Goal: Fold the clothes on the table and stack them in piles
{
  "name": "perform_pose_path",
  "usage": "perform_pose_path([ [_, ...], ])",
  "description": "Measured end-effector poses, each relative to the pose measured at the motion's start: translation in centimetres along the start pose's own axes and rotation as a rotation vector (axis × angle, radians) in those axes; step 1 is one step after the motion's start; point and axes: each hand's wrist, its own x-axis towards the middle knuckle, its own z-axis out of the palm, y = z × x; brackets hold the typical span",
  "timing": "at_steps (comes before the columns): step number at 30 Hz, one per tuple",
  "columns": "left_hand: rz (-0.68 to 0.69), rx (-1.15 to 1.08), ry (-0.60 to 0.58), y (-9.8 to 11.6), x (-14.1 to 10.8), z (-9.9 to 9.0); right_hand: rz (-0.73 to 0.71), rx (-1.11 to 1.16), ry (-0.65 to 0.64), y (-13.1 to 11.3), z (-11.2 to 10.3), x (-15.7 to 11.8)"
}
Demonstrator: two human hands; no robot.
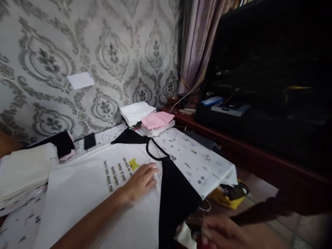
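Two bare hands at work, and your left hand [142, 180] is palm down on the white shirt [75, 186], fingers loosely open, gripping nothing, just short of the black neckband [166, 159]. Under and beside those fingers runs the print, with its yellow bear [134, 164] just past your knuckles. Over to the right of that hand lies the black sleeve [175, 193]. Beyond it, your right hand [220, 230] is low, fingers curled, close to a pale cloth [187, 237]; blur means you can't tell whether it holds anything. Farther out past your left hand sits folded pink cloth [157, 120].
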Motion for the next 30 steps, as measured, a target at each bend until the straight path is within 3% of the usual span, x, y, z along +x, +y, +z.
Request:
perform_pose_path([
  [3, -0.110, -0.019, 0.171, -4.7, 1.3, -1.2, -0.304, -0.201, 0.061, -7.6, -0.3, 4.2],
  [6, -0.199, 0.009, 0.258, -9.5, 2.8, -2.5, -0.571, -0.536, 0.109, -12.4, 1.1, 11.7],
  [9, -0.255, 0.054, 0.250, -13.0, 4.2, -3.8, -0.703, -0.857, 0.122, -13.6, 2.4, 19.7],
  [13, -0.325, 0.134, 0.213, -15.8, 7.7, -5.1, -0.621, -1.257, 0.291, -12.9, 2.1, 26.2],
  [16, -0.357, 0.187, 0.149, -17.3, 11.6, -5.6, -0.558, -1.308, 0.440, -12.1, 0.6, 27.6],
  [21, -0.468, 0.248, -0.008, -19.4, 16.2, -6.3, -0.527, -1.307, 0.461, -11.6, -0.1, 27.6],
  [25, -0.546, 0.299, 0.030, -19.8, 16.4, -6.4, -0.457, -1.305, 0.481, -11.6, 0.2, 27.9],
  [30, -0.565, 0.316, 0.162, -18.6, 15.7, -4.3, -0.381, -1.281, 0.537, -11.0, 0.1, 28.6],
])
